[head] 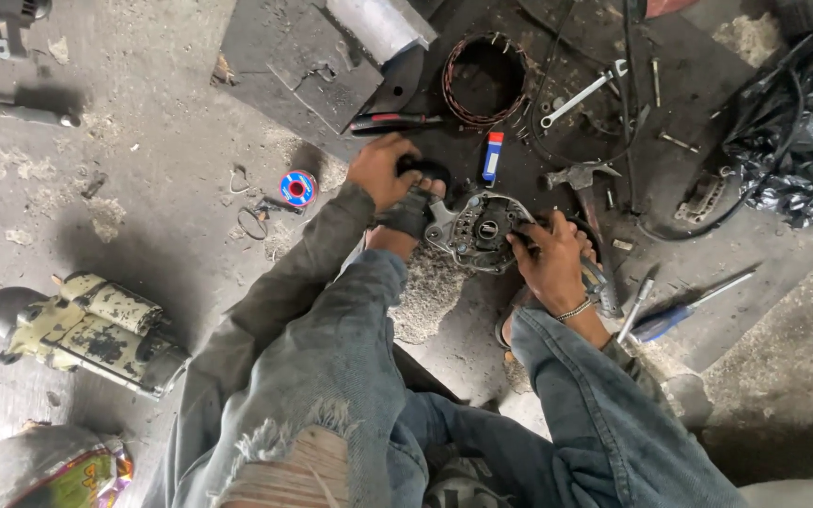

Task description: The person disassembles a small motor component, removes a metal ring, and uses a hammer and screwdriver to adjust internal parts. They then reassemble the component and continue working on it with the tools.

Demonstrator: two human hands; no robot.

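1. The alternator housing [479,231] sits on the dark mat [557,150] at frame centre, between the person's feet, its open face up and inner parts exposed.
2. The left hand [383,172] is closed over a dark part at the left foot, just beside the housing's left edge; what it grips cannot be told.
3. The right hand [549,263] is clamped on the housing's right rim.
4. Judged progress: the unit is already opened, and the copper winding ring [484,80] lies apart at upper centre. Whether further stripping is left cannot be told.
5. Room: tight. A wrench [583,94], a red-handled tool [397,121] and a blue screwdriver [679,310] crowd the mat. Bare concrete floor [143,141] lies at left.
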